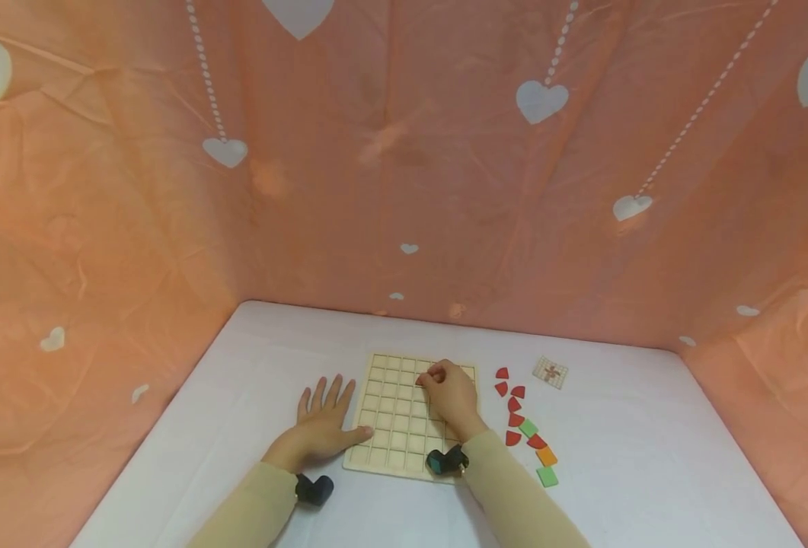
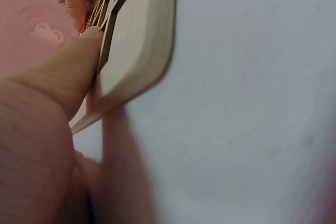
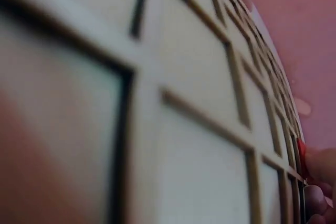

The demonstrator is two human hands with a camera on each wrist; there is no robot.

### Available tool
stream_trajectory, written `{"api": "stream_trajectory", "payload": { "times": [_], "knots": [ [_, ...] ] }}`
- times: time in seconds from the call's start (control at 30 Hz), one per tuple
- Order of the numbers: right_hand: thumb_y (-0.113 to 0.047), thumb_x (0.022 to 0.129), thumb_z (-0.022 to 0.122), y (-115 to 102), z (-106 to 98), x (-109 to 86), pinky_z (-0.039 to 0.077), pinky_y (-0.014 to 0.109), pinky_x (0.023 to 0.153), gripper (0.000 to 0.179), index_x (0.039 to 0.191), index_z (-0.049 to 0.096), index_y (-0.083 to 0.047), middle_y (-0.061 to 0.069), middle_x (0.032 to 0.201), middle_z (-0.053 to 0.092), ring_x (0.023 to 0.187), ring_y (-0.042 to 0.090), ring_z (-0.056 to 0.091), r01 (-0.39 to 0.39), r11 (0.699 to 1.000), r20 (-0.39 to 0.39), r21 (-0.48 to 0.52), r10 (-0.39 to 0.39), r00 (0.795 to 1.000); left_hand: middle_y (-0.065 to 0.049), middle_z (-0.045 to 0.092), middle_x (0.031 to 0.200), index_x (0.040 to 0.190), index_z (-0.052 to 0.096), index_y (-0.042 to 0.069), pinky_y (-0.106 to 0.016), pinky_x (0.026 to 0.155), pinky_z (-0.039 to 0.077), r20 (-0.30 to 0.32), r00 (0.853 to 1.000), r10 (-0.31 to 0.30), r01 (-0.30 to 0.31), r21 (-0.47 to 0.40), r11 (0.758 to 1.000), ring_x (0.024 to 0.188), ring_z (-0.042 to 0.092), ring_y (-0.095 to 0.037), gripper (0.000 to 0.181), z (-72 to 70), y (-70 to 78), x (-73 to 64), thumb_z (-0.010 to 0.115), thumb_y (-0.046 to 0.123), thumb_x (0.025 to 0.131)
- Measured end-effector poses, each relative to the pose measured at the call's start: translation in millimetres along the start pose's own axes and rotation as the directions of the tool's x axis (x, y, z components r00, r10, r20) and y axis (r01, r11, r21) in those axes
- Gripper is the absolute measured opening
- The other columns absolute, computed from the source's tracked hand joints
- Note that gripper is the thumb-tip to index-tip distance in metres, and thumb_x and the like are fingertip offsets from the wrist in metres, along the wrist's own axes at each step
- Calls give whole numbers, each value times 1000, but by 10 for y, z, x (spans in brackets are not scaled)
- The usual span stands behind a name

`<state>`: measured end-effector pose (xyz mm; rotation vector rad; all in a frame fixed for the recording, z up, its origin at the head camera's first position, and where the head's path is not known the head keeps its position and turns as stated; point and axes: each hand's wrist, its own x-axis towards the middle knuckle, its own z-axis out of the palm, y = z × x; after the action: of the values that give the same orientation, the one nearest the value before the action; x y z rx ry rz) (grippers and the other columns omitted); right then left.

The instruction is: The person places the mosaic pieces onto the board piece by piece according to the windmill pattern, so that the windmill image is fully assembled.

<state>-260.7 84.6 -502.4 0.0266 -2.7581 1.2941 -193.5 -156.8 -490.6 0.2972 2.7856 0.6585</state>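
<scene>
A wooden grid board [image 1: 384, 421] with square recesses lies on the white table. My left hand [image 1: 321, 435] rests flat beside it, fingers spread on the tabletop, while its thumb [image 2: 79, 61] touches the board's left border. Over the upper part of the grid, my right hand [image 1: 453, 394] pinches a small red piece [image 3: 301, 157] between thumb and fingertips, down at one of the recesses. Most of that piece is hidden by the fingers, so its full outline cannot be seen.
Right of the board lie several loose red quarter-round pieces [image 1: 513, 438], two green squares [image 1: 547, 476] and an orange square [image 1: 547, 456]. Farther back is a small pattern card [image 1: 550, 372] with a pinwheel on a grid. An orange-pink heart-print curtain [image 1: 404, 190] surrounds the table.
</scene>
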Motion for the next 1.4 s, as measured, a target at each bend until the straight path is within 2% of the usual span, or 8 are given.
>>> {"api": "stream_trajectory", "payload": {
  "times": [0.23,0.33,0.57,0.7,0.87,1.0,1.2,1.4],
  "knots": [
    [-25,91,70,-31,-30,-39,46,32,64,10,85,69,-16,-6,72,62,69,13,56,57,998,33,-38,-56,998,-20,2,160,154,16,4,-58,111,-11,4,1000,-1,1,-2,1000,144,-9,-42,95,-4,-6,-13,57,60,89],
    [-21,92,68,-77,-82,-62,49,36,69,9,90,73,-14,-3,80,66,76,16,59,126,985,61,-118,-119,991,-20,2,160,154,16,3,-57,111,-12,0,1000,7,-7,-8,1000,144,-10,-42,95,-17,-1,-11,56,60,89],
    [-10,93,64,-118,-144,-127,46,30,58,14,100,75,-8,1,75,53,65,14,50,341,855,159,-391,-302,940,-22,2,159,154,16,1,-57,109,-17,-8,1000,29,-29,-23,999,144,-11,-42,98,0,-19,2,54,63,88],
    [-8,94,60,-110,-188,-143,45,30,59,14,97,74,-8,0,74,50,64,13,47,344,849,189,-400,-291,938,-21,1,160,154,15,3,-57,110,-15,-8,1000,31,-31,-20,999,144,-11,-42,97,44,-21,27,54,63,89],
    [-14,96,59,-72,-352,-136,51,37,72,17,106,71,-7,4,90,65,78,17,58,283,909,244,-307,-212,946,-21,2,160,154,16,3,-57,110,-15,-2,1000,18,-18,-25,1000,144,-11,-42,98,74,-14,32,55,63,88],
    [-22,95,64,42,-630,-85,53,40,75,29,118,67,-7,4,100,67,87,18,63,176,959,181,-221,-137,974,-19,0,160,155,14,5,-56,110,-16,2,1000,7,-7,-9,1000,144,-12,-40,98,97,-38,46,53,64,88],
    [-28,93,66,377,-1052,-44,53,37,71,37,123,63,-7,8,105,66,88,20,62,45,983,89,-176,-30,996,-19,0,160,155,15,5,-58,111,-12,5,1000,-4,4,8,1000,144,-11,-41,96,53,-37,33,55,62,89],
    [-32,95,63,650,-1333,-101,55,35,73,43,129,58,-6,14,115,60,91,25,59,-101,983,89,-152,116,989,-18,-1,160,155,13,6,-57,110,-13,6,1000,2,-2,7,1000,144,-12,-40,96,39,-52,34,54,62,89]
  ]
}}
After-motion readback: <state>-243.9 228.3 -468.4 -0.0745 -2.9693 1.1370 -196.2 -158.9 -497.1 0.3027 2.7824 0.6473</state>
